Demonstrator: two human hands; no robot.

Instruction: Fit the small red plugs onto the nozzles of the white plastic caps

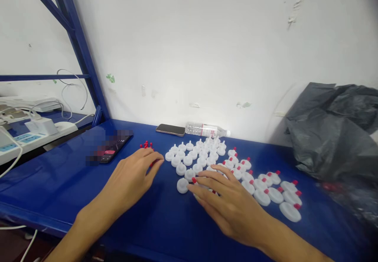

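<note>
My left hand hovers by a small cluster of red caps. Its thumb and forefinger tips come together in a pinch, and what lies between them, if anything, is hidden. A bit of red shows between these fingers. Over the near edge of a group of white round plastic lids with nozzles is my right hand, fingers spread. Close to its fingertips are a white lid without a red cap and a red tip. Right of this hand lie several white lids with red caps on their nozzles.
Behind the lids, a clear plastic bottle lies on its side beside a phone. Another dark phone lies at left on the blue table. A grey plastic bag stands at right, a power strip at far left.
</note>
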